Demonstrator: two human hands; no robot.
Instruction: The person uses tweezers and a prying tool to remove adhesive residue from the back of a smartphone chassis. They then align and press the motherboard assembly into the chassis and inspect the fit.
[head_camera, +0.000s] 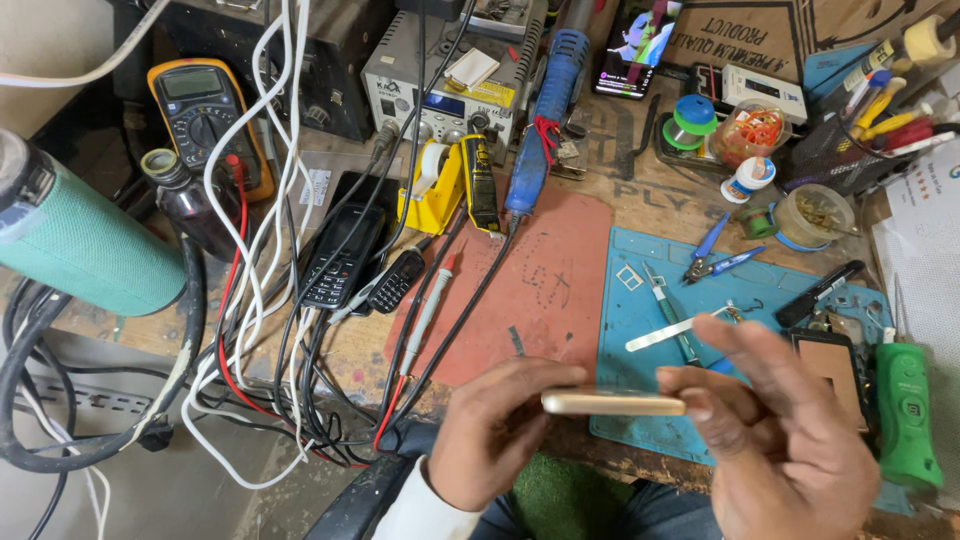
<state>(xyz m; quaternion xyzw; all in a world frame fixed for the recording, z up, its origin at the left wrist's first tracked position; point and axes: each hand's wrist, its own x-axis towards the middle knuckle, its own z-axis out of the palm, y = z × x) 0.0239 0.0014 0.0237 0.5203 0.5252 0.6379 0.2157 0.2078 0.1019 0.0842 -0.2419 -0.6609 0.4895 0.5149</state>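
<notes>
Light: bright, even, diffuse; source direction can't tell.
Shadows: soft and short, darkest under the cable tangle (260, 380) at lower left.
Glare: mild sheen on the gold phone (613, 403) edge; phone screen (634, 45) at the top glows.
Focus: bench sharp; right hand (790, 440) slightly soft.
Distortion: wide-angle bend, teal speaker (85, 240) stretched at the left edge.

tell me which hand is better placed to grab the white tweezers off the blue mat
Right, likely. The right hand hovers just below the white tweezers on the blue mat, only fingertips on the gold phone. The left hand is farther off, gripping the phone.
</notes>
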